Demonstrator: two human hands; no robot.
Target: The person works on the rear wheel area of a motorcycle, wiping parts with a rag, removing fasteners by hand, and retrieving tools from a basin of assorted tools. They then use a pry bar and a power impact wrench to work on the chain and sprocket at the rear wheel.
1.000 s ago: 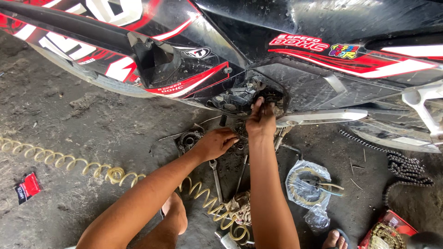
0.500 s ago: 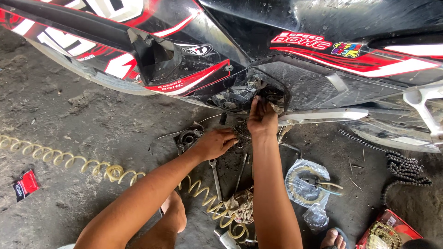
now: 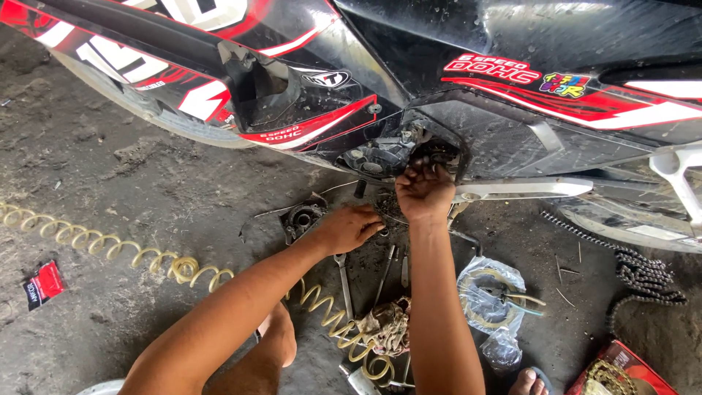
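A: We had the right hand [image 3: 425, 192] up in the engine opening [image 3: 409, 152] of the motorcycle [image 3: 453, 88], fingers curled on a part; grip unclear.

B: Left hand [image 3: 349, 228] rested half-closed below the opening, beside the removed cover [image 3: 303, 217]. We judged fitting still underway; next needed a wrench [image 3: 342, 281].

Rough, dusty grey concrete floor [image 3: 131, 183], oil-darkened under the motorcycle [image 3: 512, 88], lit by soft daylight.
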